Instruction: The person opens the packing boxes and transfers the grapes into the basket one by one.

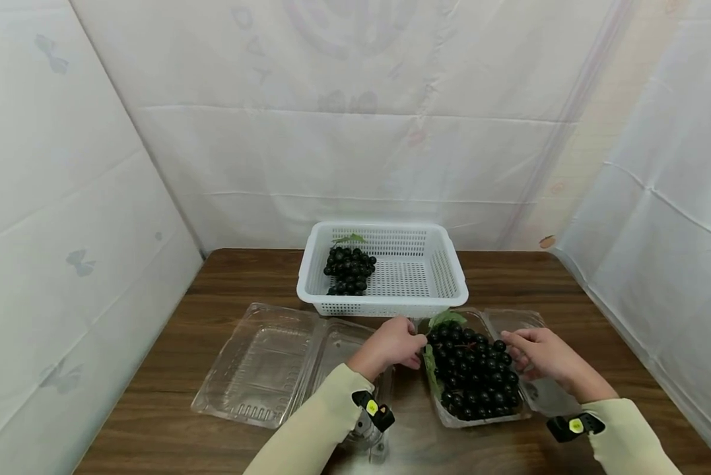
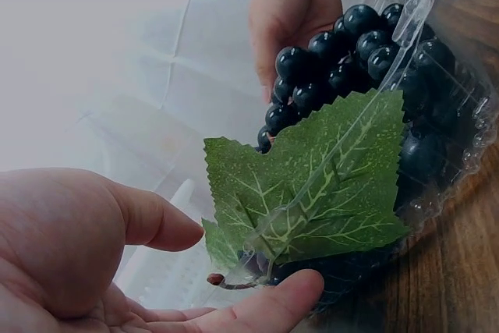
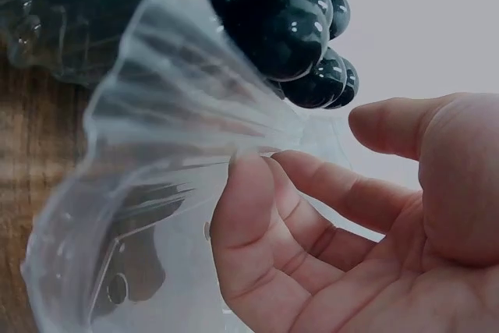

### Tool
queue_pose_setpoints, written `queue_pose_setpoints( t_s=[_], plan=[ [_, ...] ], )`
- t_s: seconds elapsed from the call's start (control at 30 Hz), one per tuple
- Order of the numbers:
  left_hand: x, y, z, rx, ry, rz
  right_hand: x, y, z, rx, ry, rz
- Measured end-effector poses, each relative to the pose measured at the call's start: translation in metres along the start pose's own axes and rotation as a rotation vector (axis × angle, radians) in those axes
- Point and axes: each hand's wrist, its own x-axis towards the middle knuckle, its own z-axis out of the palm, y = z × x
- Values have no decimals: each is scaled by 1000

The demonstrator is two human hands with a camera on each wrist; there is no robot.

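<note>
A clear plastic clamshell box [image 1: 482, 422] on the right of the table holds a heaped bunch of black grapes [image 1: 474, 369]. My left hand [image 1: 395, 343] is at the box's left side. In the left wrist view its thumb and forefinger are apart, either side of a brown stem [image 2: 234, 282] beside a green leaf [image 2: 312, 185]. On the other side, my right hand [image 1: 542, 356] is beside the grapes. The right wrist view shows its bent fingertips [image 3: 245, 181] against the clear plastic between box and lid [image 3: 156, 263], the thumb held away from them, just short of the grapes.
Behind the box stands a white slotted basket [image 1: 385, 307], with another bunch of black grapes [image 1: 349, 270] in its left part. A second clear clamshell box [image 1: 260, 369] lies open on the left, partly under my left forearm. White sheets [image 1: 355, 152] enclose the wooden table [image 1: 153, 409].
</note>
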Motion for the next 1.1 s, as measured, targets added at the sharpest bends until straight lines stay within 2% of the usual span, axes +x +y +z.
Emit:
queue_pose_setpoints(
  t_s=[0.27, 0.53, 0.67, 1.0, 1.1],
  plan=[
    [3, -1, -1, -28, -6, -3, 0, 1, 4, -6, 0, 14],
    [-7, 4, 1, 51, -72, -31, -2, -1, 6, 3, -5, 4],
    [-12, 3, 2, 58, -94, -42, -1, 0, 8, -9, -3, 2],
    [-17, -3, -4, -29, -94, -41, 1, -2, 18, -33, 5, -22],
    [-18, -4, -8, -26, -99, -38, 1, -3, 21, -27, 4, -34]
  ],
)
